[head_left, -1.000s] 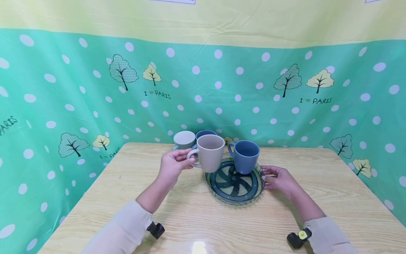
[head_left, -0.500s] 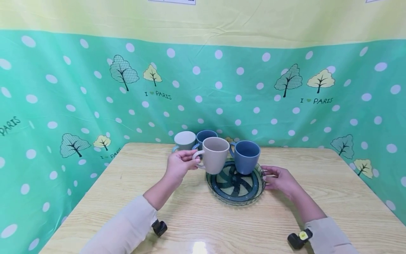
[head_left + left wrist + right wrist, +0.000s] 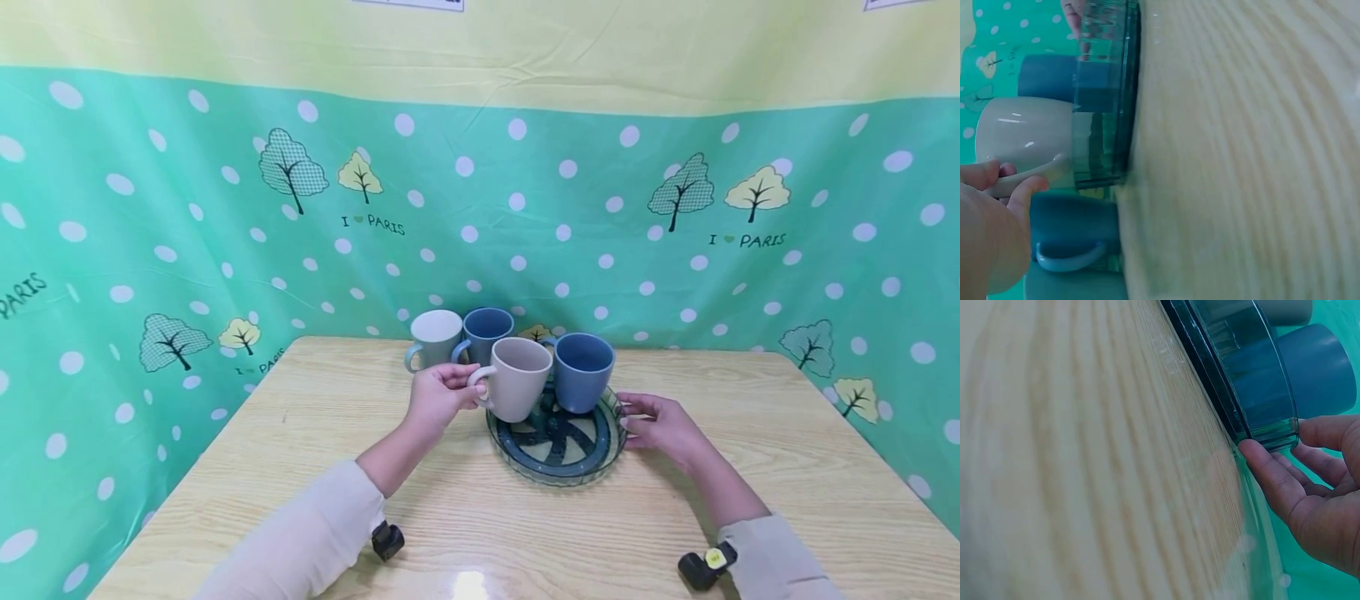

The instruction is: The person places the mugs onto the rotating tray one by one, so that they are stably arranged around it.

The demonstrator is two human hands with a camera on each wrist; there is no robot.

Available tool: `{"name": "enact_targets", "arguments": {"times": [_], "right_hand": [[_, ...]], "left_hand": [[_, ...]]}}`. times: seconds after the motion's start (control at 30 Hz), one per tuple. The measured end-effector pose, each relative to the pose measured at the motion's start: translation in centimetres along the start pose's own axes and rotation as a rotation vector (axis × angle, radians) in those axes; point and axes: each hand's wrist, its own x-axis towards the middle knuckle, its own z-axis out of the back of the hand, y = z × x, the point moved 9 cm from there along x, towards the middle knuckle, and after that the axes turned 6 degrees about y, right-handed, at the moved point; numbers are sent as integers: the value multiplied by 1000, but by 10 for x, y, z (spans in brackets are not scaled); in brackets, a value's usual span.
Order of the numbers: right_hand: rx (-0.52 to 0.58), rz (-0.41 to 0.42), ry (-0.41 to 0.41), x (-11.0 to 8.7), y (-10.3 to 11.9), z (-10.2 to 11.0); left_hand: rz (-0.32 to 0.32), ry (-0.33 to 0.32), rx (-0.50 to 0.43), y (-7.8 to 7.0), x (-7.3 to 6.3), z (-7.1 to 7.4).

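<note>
My left hand [image 3: 442, 396] pinches the handle of a beige mug [image 3: 519, 379] between thumb and fingers. The mug is slightly tilted, its lower part inside the wall of a round clear green tray [image 3: 558, 475] with a dark spoked base. Inside that tray, a blue mug [image 3: 583, 375] stands upright beside the beige one. At the tray's right side, my right hand [image 3: 660, 429] holds the edge, with fingertips on the rim and low on the wall [image 3: 1272, 432]. The left wrist view shows the beige mug [image 3: 1022, 131] partly behind the clear wall.
Behind the left hand stand a pale grey-green mug [image 3: 435, 333] and a second blue mug [image 3: 486, 325], side by side on the wooden table [image 3: 525, 542]. A green dotted curtain [image 3: 480, 208] hangs right behind the table's far edge.
My left hand has moved the beige mug rightward and down into the tray, beside the blue mug. More of the second blue mug shows behind it. My right hand has stayed at the tray's edge.
</note>
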Motion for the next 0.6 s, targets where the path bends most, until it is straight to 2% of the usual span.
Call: {"name": "enact_targets", "arguments": {"times": [0.27,0.4,0.6], "right_hand": [[8,3,2,0,1,-1],[13,14,-1,0,3,0],[12,15,1,-2,3,-2]], "left_hand": [[37,7,44,8,3,2],[51,41,68,10,8,0],[39,105,116,17,12,-5]]}}
